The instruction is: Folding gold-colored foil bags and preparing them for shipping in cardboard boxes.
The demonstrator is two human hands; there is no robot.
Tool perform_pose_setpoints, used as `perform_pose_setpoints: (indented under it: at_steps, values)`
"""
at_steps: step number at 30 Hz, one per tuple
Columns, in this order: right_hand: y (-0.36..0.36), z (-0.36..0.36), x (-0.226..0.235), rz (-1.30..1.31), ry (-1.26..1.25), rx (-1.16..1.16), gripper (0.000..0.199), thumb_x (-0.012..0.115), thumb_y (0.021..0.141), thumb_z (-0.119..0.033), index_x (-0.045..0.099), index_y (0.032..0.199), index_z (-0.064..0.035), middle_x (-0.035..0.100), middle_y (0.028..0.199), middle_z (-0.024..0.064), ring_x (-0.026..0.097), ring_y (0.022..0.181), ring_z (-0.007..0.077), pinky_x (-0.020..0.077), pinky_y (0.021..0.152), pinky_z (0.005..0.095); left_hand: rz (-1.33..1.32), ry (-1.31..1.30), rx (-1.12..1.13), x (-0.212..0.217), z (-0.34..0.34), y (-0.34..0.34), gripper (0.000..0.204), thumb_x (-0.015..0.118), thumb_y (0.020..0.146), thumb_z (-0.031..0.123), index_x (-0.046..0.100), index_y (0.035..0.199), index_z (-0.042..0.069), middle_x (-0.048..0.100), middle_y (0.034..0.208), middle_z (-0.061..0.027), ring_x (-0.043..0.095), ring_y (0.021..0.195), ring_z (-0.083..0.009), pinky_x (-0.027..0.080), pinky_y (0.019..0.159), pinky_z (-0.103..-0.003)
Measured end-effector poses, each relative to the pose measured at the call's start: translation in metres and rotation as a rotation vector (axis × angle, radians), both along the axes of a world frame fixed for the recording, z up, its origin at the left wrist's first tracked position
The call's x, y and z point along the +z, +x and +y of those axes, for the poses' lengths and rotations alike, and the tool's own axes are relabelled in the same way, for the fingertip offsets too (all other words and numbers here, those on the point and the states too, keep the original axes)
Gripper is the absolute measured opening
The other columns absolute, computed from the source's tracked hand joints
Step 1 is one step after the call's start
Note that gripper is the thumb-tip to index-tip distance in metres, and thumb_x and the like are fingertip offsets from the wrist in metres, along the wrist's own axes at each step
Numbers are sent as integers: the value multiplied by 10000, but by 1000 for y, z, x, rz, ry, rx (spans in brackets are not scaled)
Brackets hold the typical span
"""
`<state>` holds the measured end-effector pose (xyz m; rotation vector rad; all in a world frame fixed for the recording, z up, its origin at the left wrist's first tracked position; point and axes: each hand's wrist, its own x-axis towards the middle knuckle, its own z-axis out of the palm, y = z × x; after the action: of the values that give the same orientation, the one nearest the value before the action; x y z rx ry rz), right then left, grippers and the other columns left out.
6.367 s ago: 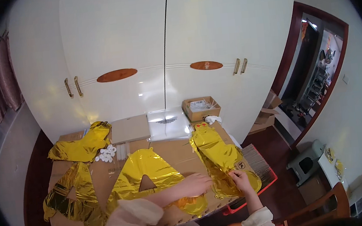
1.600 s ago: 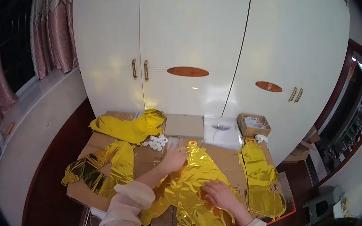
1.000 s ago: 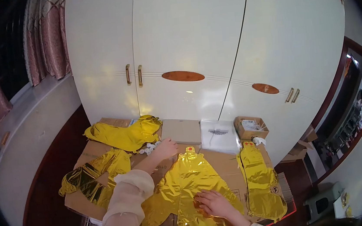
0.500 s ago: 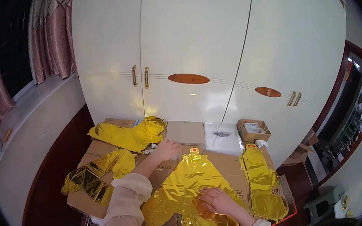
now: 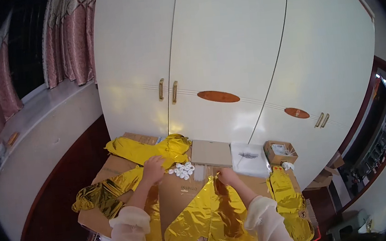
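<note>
My right hand (image 5: 227, 177) pinches the narrow top end of a flat gold foil balloon (image 5: 195, 218), which spreads down toward me in two crinkled parts. Loosely bent, the fingers of my left hand (image 5: 153, 170) hover at the edge of a piled gold foil piece (image 5: 135, 150), with nothing visible in them. Just right of that hand lies a cluster of small white rolls (image 5: 182, 170). Another gold foil strip (image 5: 153, 231) shows beside my left forearm, its upper part partly hidden. Farther left rests a crumpled gold foil piece (image 5: 100, 199).
Brown cardboard (image 5: 179, 191) covers the table. Behind it stand a clear plastic bag (image 5: 248, 158), a small carton (image 5: 280, 151) and a white wardrobe (image 5: 222, 43). More gold foil (image 5: 290, 201) lies at the right edge. A stool (image 5: 351, 223) stands at lower right.
My left hand has moved left, from near the white rolls to the piled foil. My right hand has gone from resting on the balloon's lower part up to its top end, now gripped.
</note>
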<state>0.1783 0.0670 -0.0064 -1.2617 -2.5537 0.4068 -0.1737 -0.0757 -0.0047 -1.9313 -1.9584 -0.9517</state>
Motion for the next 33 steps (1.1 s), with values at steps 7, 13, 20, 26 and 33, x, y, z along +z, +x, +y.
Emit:
perform_pose_setpoints:
  at_steps: [7,13,20,26,33]
  values:
    - [-58,-3,12,-100,-93,-272,470,699,754,-319,607,1105,-19,675,1074,230,651,1000,397,517,877,448,-332,92,192,-25,-38,-33,312,591,844,110,634,1147,51,572,1246,-166,495,1205,-359,406,1019,-484]
    - [-75,4,19,-105,-119,-286,501,724,706,-300,628,1066,35,671,1064,254,652,1013,394,531,878,441,-376,101,203,-36,-43,-30,283,579,867,116,639,1135,47,562,1242,-164,477,1218,-354,402,1028,-481]
    - [-72,29,4,-217,-39,-185,407,686,728,-284,698,962,48,683,999,254,664,964,388,535,849,430,-328,89,167,-35,-41,-19,259,579,848,110,661,1081,32,581,1192,-159,506,1161,-351,415,1000,-475]
    - [-100,26,39,-15,-358,-230,347,701,682,-287,710,802,39,688,818,225,681,781,327,529,687,401,-278,126,185,-43,-41,-26,250,580,849,122,667,1063,27,599,1146,-156,516,1148,-348,421,977,-478]
    - [-131,0,47,-44,-52,-39,375,746,712,-333,707,840,18,702,908,235,685,854,373,544,727,426,-262,112,194,-43,-44,-29,255,582,849,133,660,1070,31,601,1142,-142,515,1159,-336,422,960,-473]
